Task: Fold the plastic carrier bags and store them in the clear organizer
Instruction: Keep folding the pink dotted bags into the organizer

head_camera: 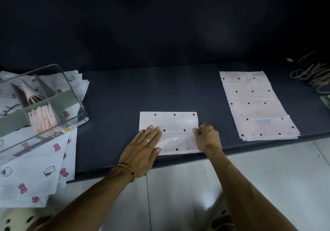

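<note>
Head view: left hand [142, 148] lies flat, fingers straight, pressing the near left part of a folded dotted bag [175, 123], while the right hand [207, 137] pinches that bag's right edge with curled fingers. The bag rests near the front edge of a dark table [142, 91]. A stack of unfolded dotted bags [255, 105] lies well apart to the right. On the far left, the clear organizer [59, 94] holds folded bags [43, 117] in its compartments and sits on cartoon-printed bags [35, 173]. Coiled cords [310, 69] sit at the far right.
</note>
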`<action>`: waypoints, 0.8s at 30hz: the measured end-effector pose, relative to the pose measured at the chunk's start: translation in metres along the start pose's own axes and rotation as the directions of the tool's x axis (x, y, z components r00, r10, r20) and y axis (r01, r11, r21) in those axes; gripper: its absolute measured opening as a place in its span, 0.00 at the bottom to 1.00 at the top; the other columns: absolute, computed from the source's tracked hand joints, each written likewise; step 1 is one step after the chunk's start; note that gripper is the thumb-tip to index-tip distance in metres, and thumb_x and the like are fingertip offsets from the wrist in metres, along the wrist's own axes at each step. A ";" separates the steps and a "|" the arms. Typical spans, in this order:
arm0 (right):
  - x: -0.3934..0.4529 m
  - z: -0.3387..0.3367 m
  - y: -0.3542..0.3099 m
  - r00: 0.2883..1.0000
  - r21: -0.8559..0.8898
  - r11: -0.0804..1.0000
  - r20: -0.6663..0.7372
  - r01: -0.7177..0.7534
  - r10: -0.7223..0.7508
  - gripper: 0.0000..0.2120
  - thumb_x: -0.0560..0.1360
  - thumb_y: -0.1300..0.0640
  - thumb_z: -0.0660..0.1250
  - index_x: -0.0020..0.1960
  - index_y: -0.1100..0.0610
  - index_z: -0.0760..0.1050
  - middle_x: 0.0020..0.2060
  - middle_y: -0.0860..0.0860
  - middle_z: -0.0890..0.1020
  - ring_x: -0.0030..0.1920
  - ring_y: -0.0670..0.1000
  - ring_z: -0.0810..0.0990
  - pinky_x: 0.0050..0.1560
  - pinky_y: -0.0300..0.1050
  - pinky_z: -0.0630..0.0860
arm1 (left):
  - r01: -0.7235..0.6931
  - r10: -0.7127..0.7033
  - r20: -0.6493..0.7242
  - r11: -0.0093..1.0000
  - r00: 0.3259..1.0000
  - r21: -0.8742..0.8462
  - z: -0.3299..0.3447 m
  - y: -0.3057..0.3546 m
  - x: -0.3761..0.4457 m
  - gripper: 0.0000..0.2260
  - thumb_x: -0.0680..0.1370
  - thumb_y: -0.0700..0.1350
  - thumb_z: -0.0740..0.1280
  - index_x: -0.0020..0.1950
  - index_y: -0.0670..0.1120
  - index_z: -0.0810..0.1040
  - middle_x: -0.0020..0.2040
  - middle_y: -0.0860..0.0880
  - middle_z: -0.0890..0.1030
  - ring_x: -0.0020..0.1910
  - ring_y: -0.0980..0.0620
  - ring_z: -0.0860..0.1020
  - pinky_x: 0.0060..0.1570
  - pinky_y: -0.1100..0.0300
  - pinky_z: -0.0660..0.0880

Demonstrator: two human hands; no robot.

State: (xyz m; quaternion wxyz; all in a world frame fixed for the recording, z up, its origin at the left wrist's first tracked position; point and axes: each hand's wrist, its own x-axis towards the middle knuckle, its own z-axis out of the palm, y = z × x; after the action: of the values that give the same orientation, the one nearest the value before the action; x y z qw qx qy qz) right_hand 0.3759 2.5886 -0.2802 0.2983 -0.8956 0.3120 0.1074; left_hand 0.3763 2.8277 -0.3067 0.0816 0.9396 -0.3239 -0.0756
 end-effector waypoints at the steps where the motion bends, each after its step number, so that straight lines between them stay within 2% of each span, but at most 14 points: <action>1: -0.002 0.000 -0.002 1.000 -0.007 1.000 -0.008 -0.013 0.013 0.14 0.79 0.49 0.62 0.53 0.61 0.73 0.48 0.57 0.81 0.48 0.58 0.80 0.44 0.44 0.73 | 0.000 0.000 -0.002 1.000 1.000 0.004 0.000 0.000 0.000 0.27 0.79 0.56 0.38 0.77 0.49 0.45 0.77 0.54 0.46 0.76 0.54 0.42 0.74 0.55 0.40; 3: -0.010 -0.002 -0.004 0.995 -0.090 0.995 -0.101 -0.030 0.021 0.13 0.79 0.48 0.63 0.53 0.58 0.71 0.47 0.56 0.81 0.48 0.59 0.80 0.44 0.47 0.74 | 0.007 -0.007 -0.006 1.000 1.000 0.017 0.002 0.000 0.000 0.27 0.79 0.57 0.38 0.77 0.49 0.43 0.77 0.53 0.44 0.76 0.53 0.42 0.74 0.54 0.40; 4: -0.016 -0.003 -0.005 0.980 -0.180 0.984 -0.195 0.004 -0.039 0.12 0.78 0.49 0.63 0.53 0.57 0.70 0.46 0.56 0.80 0.47 0.60 0.79 0.42 0.48 0.73 | 0.010 -0.010 -0.006 1.000 1.000 0.025 0.002 0.001 0.000 0.27 0.79 0.57 0.38 0.77 0.49 0.42 0.77 0.53 0.44 0.76 0.53 0.41 0.74 0.54 0.40; 6: -0.032 0.003 -0.010 0.882 -0.337 0.915 -0.328 0.224 -0.337 0.10 0.76 0.54 0.66 0.53 0.58 0.73 0.47 0.56 0.79 0.48 0.61 0.78 0.40 0.49 0.73 | 0.014 -0.014 -0.009 0.999 1.000 0.042 0.003 0.001 0.001 0.27 0.79 0.57 0.38 0.77 0.49 0.41 0.77 0.53 0.42 0.76 0.53 0.40 0.74 0.55 0.40; 7: -0.042 0.011 -0.015 0.808 -0.369 0.852 -0.324 0.372 -0.493 0.10 0.74 0.56 0.67 0.53 0.59 0.75 0.49 0.57 0.79 0.49 0.61 0.78 0.43 0.50 0.75 | 0.015 -0.015 -0.007 0.999 1.000 0.047 0.003 0.001 0.001 0.27 0.79 0.57 0.38 0.77 0.49 0.41 0.77 0.52 0.42 0.76 0.53 0.40 0.74 0.55 0.39; 9: -0.058 0.035 -0.025 0.711 -0.334 0.717 -0.165 0.612 -0.684 0.16 0.74 0.58 0.67 0.60 0.62 0.76 0.59 0.60 0.79 0.59 0.62 0.77 0.57 0.54 0.76 | 0.014 -0.014 0.002 0.998 1.000 0.055 0.004 0.001 0.002 0.28 0.79 0.57 0.39 0.77 0.48 0.43 0.77 0.51 0.43 0.76 0.52 0.41 0.74 0.55 0.39; 10: -0.065 0.047 -0.028 0.717 -0.279 0.695 -0.030 0.663 -0.696 0.20 0.77 0.56 0.64 0.67 0.62 0.71 0.67 0.60 0.73 0.68 0.60 0.71 0.67 0.54 0.69 | 0.014 -0.014 0.004 0.998 1.000 0.063 0.004 0.002 0.001 0.28 0.80 0.56 0.39 0.78 0.47 0.44 0.77 0.51 0.44 0.76 0.52 0.41 0.74 0.54 0.40; 11: -0.069 0.057 -0.029 0.738 -0.235 0.706 0.094 0.668 -0.668 0.24 0.80 0.54 0.58 0.73 0.60 0.63 0.74 0.58 0.64 0.74 0.56 0.61 0.74 0.52 0.58 | 0.016 -0.017 0.005 0.997 1.000 0.074 0.005 0.001 0.001 0.27 0.80 0.56 0.40 0.78 0.46 0.45 0.78 0.50 0.45 0.76 0.52 0.42 0.74 0.53 0.40; 12: -0.069 0.063 -0.025 0.752 -0.225 0.718 0.170 0.658 -0.636 0.26 0.82 0.52 0.53 0.77 0.58 0.55 0.77 0.54 0.55 0.77 0.53 0.52 0.77 0.49 0.47 | 0.017 -0.018 0.004 0.996 1.000 0.082 0.005 0.001 0.001 0.27 0.80 0.56 0.41 0.78 0.46 0.46 0.78 0.49 0.47 0.77 0.51 0.44 0.74 0.52 0.41; 14: -0.061 0.062 -0.009 0.732 -0.324 0.662 0.192 0.676 -0.654 0.26 0.83 0.48 0.46 0.78 0.54 0.47 0.77 0.49 0.45 0.77 0.50 0.42 0.76 0.49 0.39 | 0.018 -0.018 -0.004 0.997 1.000 0.082 0.005 0.001 0.001 0.27 0.80 0.55 0.44 0.77 0.45 0.50 0.78 0.48 0.50 0.77 0.51 0.47 0.74 0.51 0.45; 17: -0.048 0.040 0.019 0.692 -0.428 0.563 0.252 0.707 -0.677 0.28 0.81 0.41 0.39 0.78 0.49 0.45 0.76 0.46 0.42 0.77 0.48 0.39 0.75 0.51 0.39 | 0.011 -0.012 0.004 0.997 1.000 0.080 0.004 0.000 0.000 0.28 0.80 0.55 0.44 0.78 0.44 0.48 0.78 0.48 0.49 0.77 0.51 0.46 0.75 0.51 0.47; 20: -0.038 0.015 0.043 0.712 -0.450 0.575 0.237 0.683 -0.661 0.26 0.81 0.41 0.44 0.78 0.47 0.49 0.76 0.45 0.46 0.76 0.47 0.42 0.75 0.50 0.42 | 0.015 -0.014 -0.003 0.997 1.000 0.080 0.004 0.000 0.000 0.28 0.79 0.56 0.42 0.78 0.47 0.45 0.78 0.49 0.46 0.77 0.51 0.43 0.75 0.52 0.46; 22: -0.034 0.003 0.054 0.733 -0.446 0.599 0.240 0.665 -0.636 0.25 0.81 0.43 0.46 0.77 0.46 0.50 0.76 0.44 0.46 0.77 0.47 0.43 0.75 0.47 0.41 | 0.007 -0.006 -0.012 0.999 1.000 0.051 0.001 0.001 0.001 0.27 0.79 0.55 0.42 0.78 0.50 0.51 0.78 0.50 0.48 0.77 0.52 0.44 0.75 0.52 0.46; 24: -0.035 -0.005 0.055 0.749 -0.430 0.628 0.215 0.649 -0.627 0.24 0.82 0.45 0.51 0.77 0.48 0.56 0.77 0.47 0.53 0.77 0.50 0.49 0.75 0.47 0.45 | -0.003 0.003 -0.014 1.000 1.000 0.031 -0.001 0.000 0.001 0.24 0.79 0.55 0.44 0.75 0.54 0.58 0.78 0.50 0.50 0.77 0.52 0.45 0.75 0.52 0.46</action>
State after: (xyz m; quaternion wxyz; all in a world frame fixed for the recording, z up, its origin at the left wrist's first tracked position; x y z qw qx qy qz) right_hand 0.3143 2.5688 -0.2885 0.0929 -0.9894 -0.0687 0.0884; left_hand 0.3775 2.8268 -0.3062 0.0693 0.9407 -0.3260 -0.0640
